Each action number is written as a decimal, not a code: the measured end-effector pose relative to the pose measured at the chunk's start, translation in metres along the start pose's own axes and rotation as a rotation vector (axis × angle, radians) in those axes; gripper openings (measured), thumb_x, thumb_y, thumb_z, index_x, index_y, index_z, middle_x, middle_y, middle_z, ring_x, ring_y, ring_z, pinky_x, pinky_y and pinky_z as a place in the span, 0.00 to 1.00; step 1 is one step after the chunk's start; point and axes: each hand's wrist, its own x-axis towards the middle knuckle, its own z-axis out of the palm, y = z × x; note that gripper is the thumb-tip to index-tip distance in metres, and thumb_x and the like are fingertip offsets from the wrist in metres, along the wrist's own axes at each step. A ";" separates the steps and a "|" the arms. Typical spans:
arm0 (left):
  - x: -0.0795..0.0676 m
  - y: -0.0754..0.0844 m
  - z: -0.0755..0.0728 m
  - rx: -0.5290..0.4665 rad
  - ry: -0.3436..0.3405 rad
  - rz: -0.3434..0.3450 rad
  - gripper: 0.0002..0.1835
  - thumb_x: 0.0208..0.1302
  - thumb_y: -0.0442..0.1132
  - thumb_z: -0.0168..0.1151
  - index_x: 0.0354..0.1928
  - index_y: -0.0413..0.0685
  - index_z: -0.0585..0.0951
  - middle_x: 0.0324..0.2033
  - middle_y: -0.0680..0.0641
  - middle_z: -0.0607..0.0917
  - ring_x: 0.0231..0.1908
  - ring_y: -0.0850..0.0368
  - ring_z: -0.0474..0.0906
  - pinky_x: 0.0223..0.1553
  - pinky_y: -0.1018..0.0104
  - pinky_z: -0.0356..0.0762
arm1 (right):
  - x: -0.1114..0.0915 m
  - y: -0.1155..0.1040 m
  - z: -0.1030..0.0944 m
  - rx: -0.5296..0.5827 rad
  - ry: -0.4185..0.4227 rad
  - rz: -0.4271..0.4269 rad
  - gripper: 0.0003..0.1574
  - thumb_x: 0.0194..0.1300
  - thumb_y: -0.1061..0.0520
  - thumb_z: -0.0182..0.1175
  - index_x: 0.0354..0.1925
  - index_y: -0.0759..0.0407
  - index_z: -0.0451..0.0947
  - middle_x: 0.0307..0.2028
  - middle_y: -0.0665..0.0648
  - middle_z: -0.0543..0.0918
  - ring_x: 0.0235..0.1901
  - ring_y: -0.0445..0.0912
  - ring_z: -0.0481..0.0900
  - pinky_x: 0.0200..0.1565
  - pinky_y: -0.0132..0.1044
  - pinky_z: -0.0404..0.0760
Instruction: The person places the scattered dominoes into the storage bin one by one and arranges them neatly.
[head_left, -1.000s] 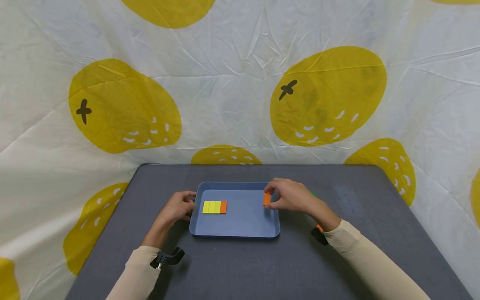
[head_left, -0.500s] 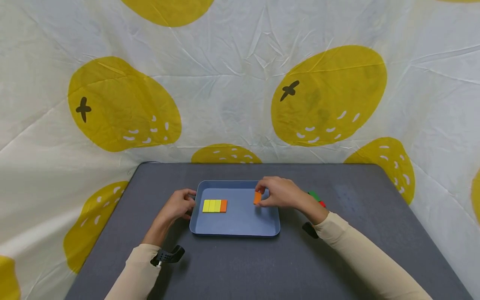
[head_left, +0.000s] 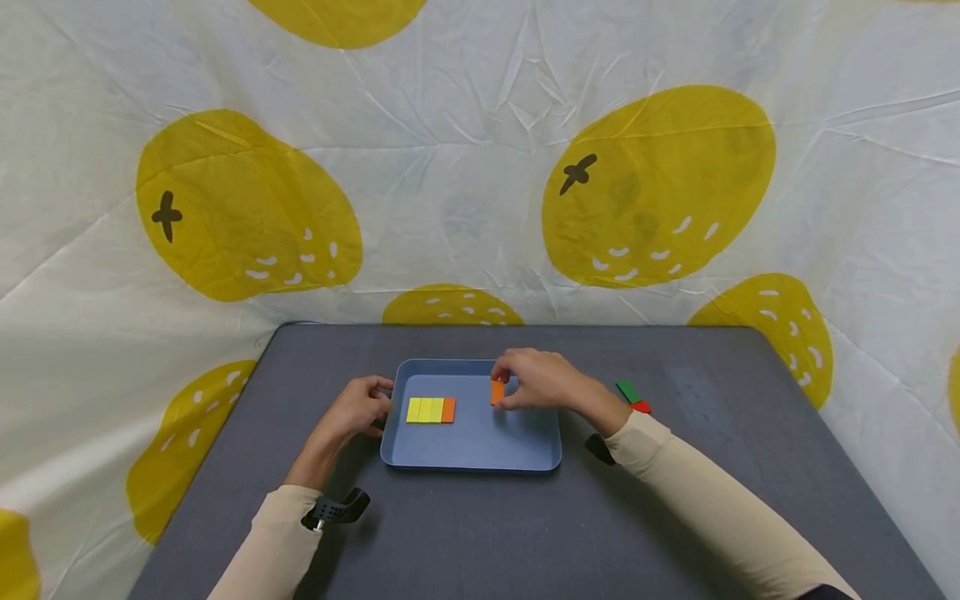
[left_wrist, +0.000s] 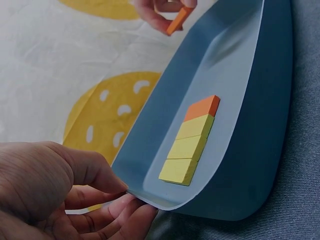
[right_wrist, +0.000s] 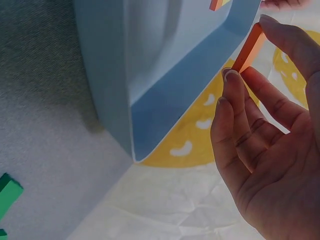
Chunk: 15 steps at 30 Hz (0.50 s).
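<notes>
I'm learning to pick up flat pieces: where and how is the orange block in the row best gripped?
Probably by its two short ends, from above: the orange block lies flat in the tray, one long side against a yellow block, both ends free.

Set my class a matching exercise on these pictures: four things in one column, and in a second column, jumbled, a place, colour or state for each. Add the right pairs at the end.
Column one
1. Green blocks
2. Right hand
3. Yellow blocks
4. Tray

Column two
A. Three in a row, inside the tray
B. Blue
C. Pinching an orange block
D. On the table, to the right of the tray

Right pairs: 1-D, 2-C, 3-A, 4-B
</notes>
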 end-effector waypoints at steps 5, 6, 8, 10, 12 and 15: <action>0.001 0.001 0.001 0.009 0.001 0.004 0.25 0.66 0.28 0.54 0.66 0.34 0.73 0.38 0.39 0.80 0.33 0.50 0.76 0.30 0.56 0.85 | 0.008 -0.004 0.002 0.004 -0.018 -0.014 0.24 0.58 0.43 0.74 0.49 0.51 0.83 0.45 0.49 0.81 0.47 0.48 0.80 0.45 0.46 0.80; 0.001 0.001 0.001 0.010 0.002 0.005 0.25 0.66 0.28 0.54 0.66 0.34 0.73 0.37 0.39 0.80 0.33 0.50 0.76 0.30 0.56 0.85 | 0.010 -0.005 0.003 0.002 -0.023 -0.014 0.24 0.58 0.43 0.74 0.49 0.51 0.83 0.45 0.49 0.81 0.47 0.47 0.80 0.45 0.46 0.80; 0.001 0.001 0.001 0.013 0.003 0.007 0.25 0.65 0.28 0.54 0.65 0.34 0.73 0.37 0.39 0.79 0.33 0.50 0.76 0.30 0.56 0.85 | 0.014 -0.007 0.005 -0.008 -0.032 -0.010 0.23 0.58 0.43 0.74 0.49 0.50 0.83 0.45 0.49 0.81 0.46 0.46 0.80 0.45 0.46 0.80; 0.001 0.001 0.001 0.018 0.001 0.010 0.25 0.65 0.28 0.54 0.65 0.34 0.73 0.36 0.40 0.79 0.33 0.50 0.77 0.30 0.57 0.85 | 0.017 -0.010 0.007 -0.021 -0.044 -0.008 0.23 0.58 0.43 0.74 0.49 0.50 0.83 0.45 0.49 0.81 0.45 0.45 0.79 0.45 0.46 0.80; 0.001 0.001 0.000 0.022 -0.001 0.012 0.25 0.65 0.27 0.54 0.66 0.34 0.73 0.36 0.40 0.79 0.33 0.50 0.77 0.31 0.57 0.85 | 0.021 -0.013 0.009 -0.033 -0.060 -0.007 0.23 0.58 0.43 0.75 0.48 0.50 0.83 0.45 0.49 0.80 0.44 0.44 0.78 0.44 0.46 0.80; 0.000 0.000 0.000 0.032 -0.005 0.013 0.25 0.66 0.27 0.53 0.66 0.34 0.73 0.36 0.40 0.79 0.34 0.50 0.77 0.31 0.56 0.86 | 0.028 -0.017 0.015 -0.055 -0.084 -0.013 0.24 0.57 0.42 0.75 0.48 0.51 0.83 0.44 0.49 0.81 0.43 0.43 0.78 0.43 0.45 0.80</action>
